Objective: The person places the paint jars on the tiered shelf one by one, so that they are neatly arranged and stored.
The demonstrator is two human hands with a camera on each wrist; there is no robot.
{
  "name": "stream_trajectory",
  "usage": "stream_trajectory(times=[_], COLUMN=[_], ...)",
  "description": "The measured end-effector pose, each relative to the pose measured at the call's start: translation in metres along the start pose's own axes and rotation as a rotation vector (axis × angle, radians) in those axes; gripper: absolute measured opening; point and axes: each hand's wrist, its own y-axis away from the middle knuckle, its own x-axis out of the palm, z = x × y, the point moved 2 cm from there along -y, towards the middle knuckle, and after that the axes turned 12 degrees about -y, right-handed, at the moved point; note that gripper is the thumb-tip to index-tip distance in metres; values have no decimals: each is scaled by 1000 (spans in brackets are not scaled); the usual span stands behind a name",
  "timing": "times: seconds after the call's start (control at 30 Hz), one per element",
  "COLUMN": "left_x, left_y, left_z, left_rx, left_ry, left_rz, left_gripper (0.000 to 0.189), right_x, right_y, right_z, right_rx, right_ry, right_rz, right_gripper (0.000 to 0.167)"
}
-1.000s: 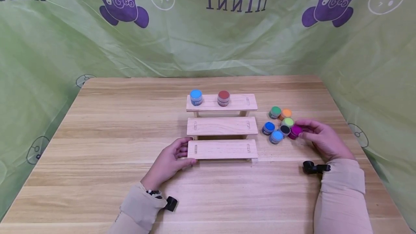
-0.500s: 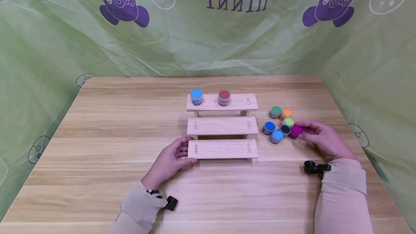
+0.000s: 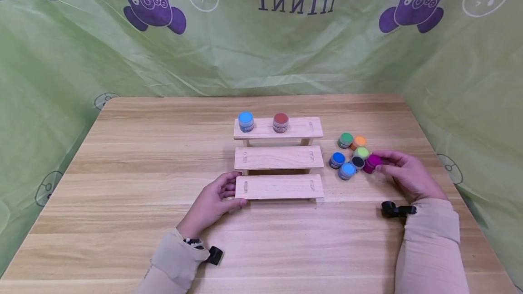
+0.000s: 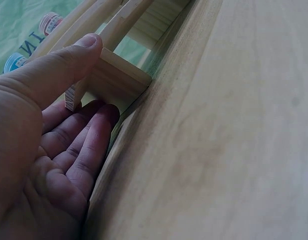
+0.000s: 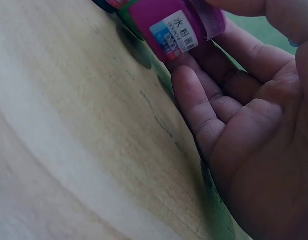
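The rack is pale pinkish wood, faintly grained. On it show a sky-blue lid and a brick-red lid; to its right, a magenta jar, black lid, lime lid, orange lid, green lid, royal-blue lid and light-blue lid. Behind it, purple figures mark the green cloth. The magenta jar's label, dimly lit, seems white, blue and red.

Rack on table, two jars on rear shelf, seven jars right

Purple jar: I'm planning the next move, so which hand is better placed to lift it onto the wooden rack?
Right, I'd judge: the right hand pinches the purple jar between thumb and fingers, while the left hand grips the wooden rack at its front left end.
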Motion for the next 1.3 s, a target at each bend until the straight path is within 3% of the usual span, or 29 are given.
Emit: stream_trajectory(times=[0.3, 0.7, 0.97, 1.3], left_x=[0, -1, 0, 0], left_y=[0, 0, -1, 0], left_z=[0, 0, 0, -2], left_rx=[4, 7, -1, 2], left_ry=[4, 0, -5, -3], left_rz=[3, -3, -2, -4], left_gripper=[72, 73, 73, 73], right_x=[4, 5, 9, 13], right_y=[0, -1, 1, 3], right_z=[2, 5, 9, 19], right_rx=[-36, -9, -35, -80], right_ry=[-22, 18, -39, 134], right_rz=[-35, -80, -59, -66], right_gripper=[23, 21, 18, 19])
